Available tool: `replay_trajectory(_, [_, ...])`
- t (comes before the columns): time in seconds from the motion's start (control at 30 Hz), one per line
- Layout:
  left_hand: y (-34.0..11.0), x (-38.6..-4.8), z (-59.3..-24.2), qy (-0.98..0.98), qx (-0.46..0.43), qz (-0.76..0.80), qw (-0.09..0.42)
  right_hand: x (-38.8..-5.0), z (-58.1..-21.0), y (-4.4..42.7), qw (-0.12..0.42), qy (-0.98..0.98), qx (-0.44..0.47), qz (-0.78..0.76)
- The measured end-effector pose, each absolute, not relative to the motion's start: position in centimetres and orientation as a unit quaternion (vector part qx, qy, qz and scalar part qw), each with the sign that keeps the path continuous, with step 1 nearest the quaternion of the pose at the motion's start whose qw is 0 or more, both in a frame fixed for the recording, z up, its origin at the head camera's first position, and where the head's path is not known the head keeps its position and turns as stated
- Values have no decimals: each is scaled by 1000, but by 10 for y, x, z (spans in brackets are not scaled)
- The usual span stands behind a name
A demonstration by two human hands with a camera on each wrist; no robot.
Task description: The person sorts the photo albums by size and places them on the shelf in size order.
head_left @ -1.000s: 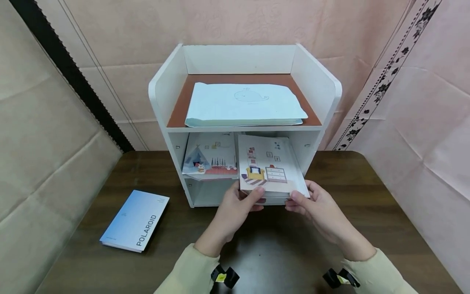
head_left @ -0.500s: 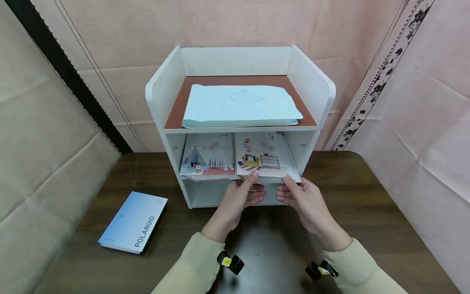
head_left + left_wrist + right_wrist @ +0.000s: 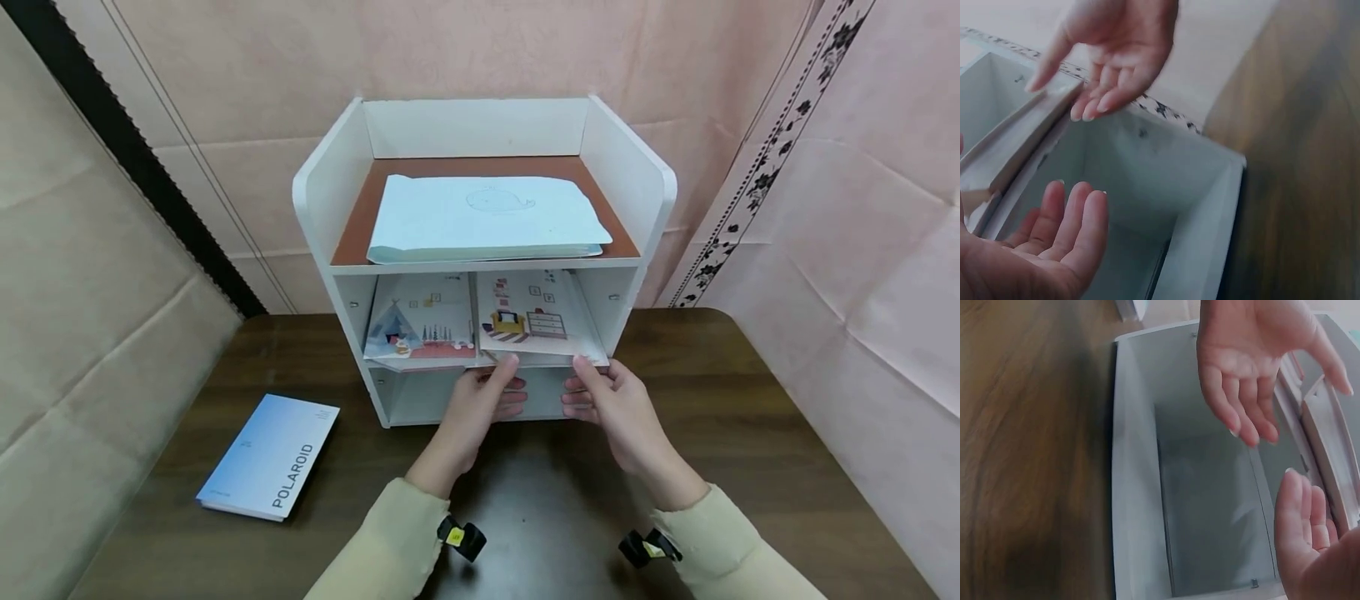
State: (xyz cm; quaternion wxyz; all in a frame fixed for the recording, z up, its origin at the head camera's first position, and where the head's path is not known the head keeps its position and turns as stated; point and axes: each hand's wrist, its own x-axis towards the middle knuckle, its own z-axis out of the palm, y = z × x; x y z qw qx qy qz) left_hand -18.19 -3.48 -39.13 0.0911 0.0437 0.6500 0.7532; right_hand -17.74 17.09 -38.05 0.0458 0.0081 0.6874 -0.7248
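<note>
A stack of white illustrated booklets [image 3: 536, 321] lies in the right part of the shelf's middle tier. At its front edge are both thumbs, the left hand [image 3: 474, 408] at the left corner and the right hand [image 3: 617, 410] near the right corner. Their other fingers extend loosely below the tier, apart from each other. In the left wrist view the left hand [image 3: 1041, 262] has relaxed fingers, and the right hand [image 3: 1319, 544] looks similar in the right wrist view. Beside the stack lies another illustrated booklet [image 3: 420, 321] with a tent picture.
The white shelf unit [image 3: 472, 125] stands on a dark wooden table [image 3: 540, 517]. Its brown top bears a pale blue folded sheet [image 3: 491, 212] with a whale drawing. A blue-white POLAROID book [image 3: 270, 454] lies at left. Fabric hangs behind and at both sides.
The booklet stack has slid back into the middle tier, away from the person. Both hands followed it forward, and their grip has loosened to thumbs at the front edge.
</note>
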Motion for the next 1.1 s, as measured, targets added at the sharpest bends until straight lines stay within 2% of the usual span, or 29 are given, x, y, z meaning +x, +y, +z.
replay_trajectory(0.2, [-53, -170, -400, 720, 66, 689, 59, -171, -390, 169, 32, 722, 4, -691])
replay_trajectory(0.4, [-79, -154, -407, 806, 73, 587, 27, -166, -402, 160, 42, 732, 0, -680])
replay_trajectory(0.8, [-150, -123, -425, 880, 37, 473, 8, -157, -430, 125, 120, 721, -22, -682])
replay_trajectory(1.1, [-194, -118, -429, 912, 9, 408, 29, -152, -441, 93, 173, 716, -48, -675])
